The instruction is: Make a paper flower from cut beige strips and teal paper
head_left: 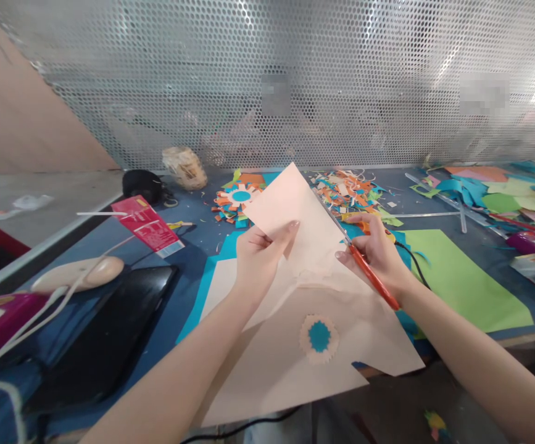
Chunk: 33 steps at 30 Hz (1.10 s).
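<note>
My left hand (265, 253) pinches a sheet of cream paper (290, 197) between thumb and fingers, holding it up over the table. In my right hand (381, 259) is a pair of scissors (373, 277) with red handles, seen edge-on. Its long metal blades run along the right edge of the raised paper. Under both hands lies a larger cream sheet (267, 364), with a notch in its near edge. On this sheet rests a small cream paper ring (303, 339) with a jagged rim and a blue centre (319, 336).
Paper scraps (348, 191) lie in a heap behind my hands, beside a fringed paper flower (242, 196). Green paper (471, 277) is at right. A black phone (105, 339), a glue gun (8, 314) and a red packet (149, 225) lie left. A perforated metal panel (230, 74) stands behind.
</note>
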Each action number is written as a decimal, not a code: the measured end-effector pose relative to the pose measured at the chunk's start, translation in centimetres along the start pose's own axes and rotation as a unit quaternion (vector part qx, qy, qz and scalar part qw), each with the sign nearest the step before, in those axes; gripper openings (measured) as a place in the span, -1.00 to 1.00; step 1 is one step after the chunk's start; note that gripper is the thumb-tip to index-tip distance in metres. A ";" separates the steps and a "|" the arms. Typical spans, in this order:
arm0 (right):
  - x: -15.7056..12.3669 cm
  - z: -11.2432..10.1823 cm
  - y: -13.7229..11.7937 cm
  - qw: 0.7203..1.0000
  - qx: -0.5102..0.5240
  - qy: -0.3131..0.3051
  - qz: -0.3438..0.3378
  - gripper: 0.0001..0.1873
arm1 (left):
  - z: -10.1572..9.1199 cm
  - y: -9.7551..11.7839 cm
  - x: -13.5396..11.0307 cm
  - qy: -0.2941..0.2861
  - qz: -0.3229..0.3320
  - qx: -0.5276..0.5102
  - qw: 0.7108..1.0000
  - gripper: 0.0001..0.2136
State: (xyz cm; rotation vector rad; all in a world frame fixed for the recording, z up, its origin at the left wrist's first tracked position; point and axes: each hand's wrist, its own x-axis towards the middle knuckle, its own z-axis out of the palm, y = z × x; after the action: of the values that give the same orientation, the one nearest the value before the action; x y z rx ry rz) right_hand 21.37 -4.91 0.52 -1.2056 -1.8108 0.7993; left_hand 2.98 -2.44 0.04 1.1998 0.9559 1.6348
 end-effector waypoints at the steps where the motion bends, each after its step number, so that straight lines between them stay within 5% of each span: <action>1: 0.0 0.1 0.2 1.000 0.003 0.004 -0.003 -0.42 | 0.0 0.0 0.0 -0.002 -0.001 0.004 1.000 -0.76; 33: -0.1 0.5 0.5 0.999 -0.020 0.037 -0.003 -0.48 | 0.2 -0.3 -0.3 -0.021 -0.076 -0.022 0.997 -0.79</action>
State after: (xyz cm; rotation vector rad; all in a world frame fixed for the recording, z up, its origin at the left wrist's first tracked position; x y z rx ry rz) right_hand 21.20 -4.83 -0.17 -1.2390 -1.7769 0.7101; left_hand 3.30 -2.66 -0.24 1.1013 0.9567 1.4966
